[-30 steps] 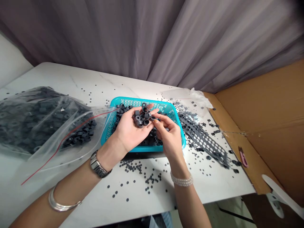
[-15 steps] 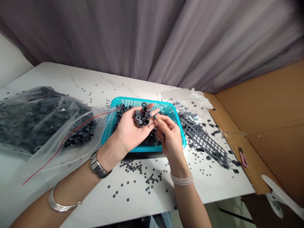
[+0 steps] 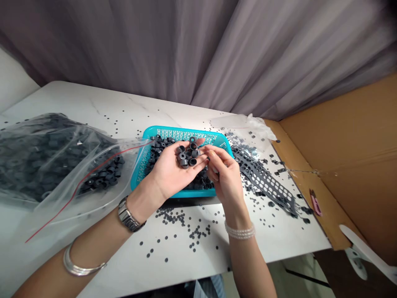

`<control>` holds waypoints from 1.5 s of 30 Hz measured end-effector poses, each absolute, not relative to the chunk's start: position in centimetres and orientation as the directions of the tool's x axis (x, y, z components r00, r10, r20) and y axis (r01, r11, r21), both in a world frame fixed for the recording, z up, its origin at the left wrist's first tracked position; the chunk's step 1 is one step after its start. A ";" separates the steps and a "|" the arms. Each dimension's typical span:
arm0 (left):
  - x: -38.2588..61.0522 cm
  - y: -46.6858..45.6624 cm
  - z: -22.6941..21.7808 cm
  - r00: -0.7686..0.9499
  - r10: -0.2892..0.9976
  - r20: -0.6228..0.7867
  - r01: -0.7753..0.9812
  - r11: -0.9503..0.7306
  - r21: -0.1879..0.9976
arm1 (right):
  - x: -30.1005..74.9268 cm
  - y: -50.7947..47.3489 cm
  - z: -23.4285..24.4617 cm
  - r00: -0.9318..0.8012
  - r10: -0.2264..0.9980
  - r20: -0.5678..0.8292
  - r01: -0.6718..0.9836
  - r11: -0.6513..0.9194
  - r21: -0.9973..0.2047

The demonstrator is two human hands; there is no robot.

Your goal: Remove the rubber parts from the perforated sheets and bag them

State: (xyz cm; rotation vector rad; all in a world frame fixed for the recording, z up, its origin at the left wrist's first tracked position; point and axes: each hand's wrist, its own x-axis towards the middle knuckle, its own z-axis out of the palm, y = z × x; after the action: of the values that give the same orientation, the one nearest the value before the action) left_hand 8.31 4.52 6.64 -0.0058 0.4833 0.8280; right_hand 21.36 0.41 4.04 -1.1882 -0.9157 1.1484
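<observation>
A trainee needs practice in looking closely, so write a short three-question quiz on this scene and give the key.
1. True or false: the left hand is turned palm up, with small dark cylindrical parts resting on it.

2. Choose one: what colour is the handle of the small hand tool lying on the cardboard?
a) green
b) pink
c) yellow

3. Fill in the blank: as seen in the picture, the clear plastic bag with the red line lies to the ____ of the turquoise basket.

Key: 1. true; 2. b; 3. left
</observation>
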 end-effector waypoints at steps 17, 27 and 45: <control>8.0 4.7 6.9 0.579 0.716 -0.389 -0.704 0.680 0.203 | 22.0 0.7 3.7 0.158 0.977 -0.142 -0.353 -0.078 -0.932; 8.0 4.7 6.9 0.551 0.724 -0.415 -0.689 0.676 0.263 | 22.6 0.7 4.4 0.027 0.965 -0.260 -0.557 -0.201 -0.806; 8.0 4.9 6.9 0.506 0.727 -0.464 -0.708 0.657 0.258 | 21.2 0.3 3.9 0.227 0.972 -0.057 -0.092 -0.037 -0.995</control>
State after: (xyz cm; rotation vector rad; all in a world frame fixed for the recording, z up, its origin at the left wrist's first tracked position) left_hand 8.02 4.87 6.87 0.0360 0.5770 0.8658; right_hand 21.25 0.32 3.85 -1.2795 -0.9522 1.1108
